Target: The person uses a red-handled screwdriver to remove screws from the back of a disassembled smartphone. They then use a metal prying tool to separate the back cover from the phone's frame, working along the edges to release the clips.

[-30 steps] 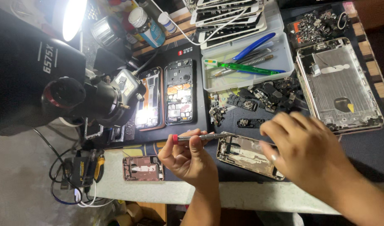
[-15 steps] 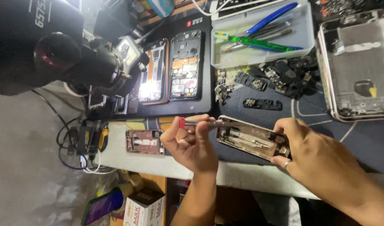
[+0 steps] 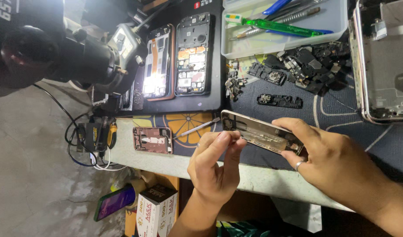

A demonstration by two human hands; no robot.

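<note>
My right hand [image 3: 337, 162] grips the right end of a gold phone frame [image 3: 258, 131] and holds it tilted above the dark mat near the table's front edge. My left hand [image 3: 216, 164] sits just below the frame's left part. Its thumb and fingers are pinched together against the frame's lower edge, and nothing shows between the fingertips. A thin metal tool [image 3: 199, 127] lies on the mat just left of the frame, its tip by the frame's corner and apart from my fingers.
A black microscope [image 3: 56, 52] looms at the left. Two opened phones [image 3: 192, 55] lie under its light. A clear tray [image 3: 337, 22] of tools, a pile of black parts [image 3: 306, 66], a large metal housing [image 3: 383, 66] and a small pink plate [image 3: 152, 139] surround the frame. Boxes [image 3: 155, 206] stand below the table's edge.
My left hand has let go of the thin tool, which now lies on the mat, and pinches at the frame's edge. The view has moved closer and shifted down.
</note>
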